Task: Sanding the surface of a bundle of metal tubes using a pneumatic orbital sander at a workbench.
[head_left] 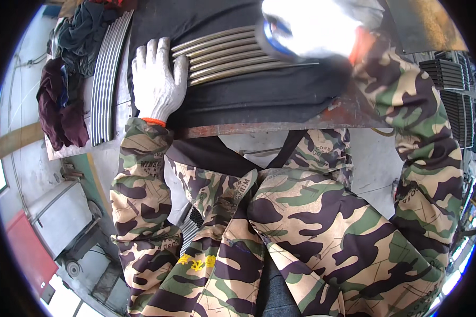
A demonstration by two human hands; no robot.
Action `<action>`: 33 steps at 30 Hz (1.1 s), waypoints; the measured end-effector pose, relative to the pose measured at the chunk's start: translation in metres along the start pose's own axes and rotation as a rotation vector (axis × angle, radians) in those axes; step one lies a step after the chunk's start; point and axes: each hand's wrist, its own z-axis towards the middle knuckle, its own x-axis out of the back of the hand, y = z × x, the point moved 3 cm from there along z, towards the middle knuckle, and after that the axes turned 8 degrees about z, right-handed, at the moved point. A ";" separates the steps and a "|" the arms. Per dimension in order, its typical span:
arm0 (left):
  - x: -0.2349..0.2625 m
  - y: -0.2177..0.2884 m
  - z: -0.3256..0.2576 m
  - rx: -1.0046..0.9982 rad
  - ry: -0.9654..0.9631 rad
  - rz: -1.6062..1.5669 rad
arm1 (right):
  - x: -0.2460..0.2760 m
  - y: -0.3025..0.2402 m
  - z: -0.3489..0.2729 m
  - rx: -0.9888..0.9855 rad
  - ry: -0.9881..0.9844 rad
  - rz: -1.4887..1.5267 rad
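Observation:
Several slim metal rods [225,52] lie side by side across a black cloth [248,103] on the bench. My left hand [158,79], in a white knit glove with an orange cuff, rests flat at their left ends, its fingers stretched out and its thumb against the rod ends. Over the right part of the rods is my right hand [317,31], also gloved and smeared by motion. Under its fingers shows a blurred, curved blue-edged thing [275,39], whose kind I cannot make out. The glove hides the right ends of most rods.
More metal rods [111,79] lie in a row at the bench's left side, beside crumpled dark clothing [63,105]. The bench's front edge [259,127] runs close before me. Dark stacked bars [447,79] stand at the right. A brown board [428,24] is at the back right.

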 end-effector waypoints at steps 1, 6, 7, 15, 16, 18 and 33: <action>-0.002 -0.001 0.000 -0.003 0.006 -0.002 | -0.003 0.008 0.002 -0.025 0.028 -0.022; -0.004 -0.013 -0.006 -0.031 0.006 -0.049 | 0.006 -0.016 -0.011 -0.010 -0.094 0.009; -0.003 -0.015 -0.004 -0.061 -0.029 -0.112 | 0.005 -0.016 -0.012 -0.002 -0.093 0.005; -0.006 -0.021 -0.008 0.039 -0.093 -0.098 | 0.009 -0.018 -0.013 -0.001 -0.066 0.023; -0.009 -0.021 -0.009 0.029 -0.085 -0.098 | 0.008 -0.013 -0.011 -0.045 -0.060 0.001; -0.010 -0.021 -0.014 0.020 -0.070 -0.084 | 0.007 -0.006 -0.003 -0.067 -0.004 -0.037; -0.002 -0.017 -0.023 0.012 -0.040 -0.042 | 0.003 -0.022 0.019 -0.071 -0.123 -0.012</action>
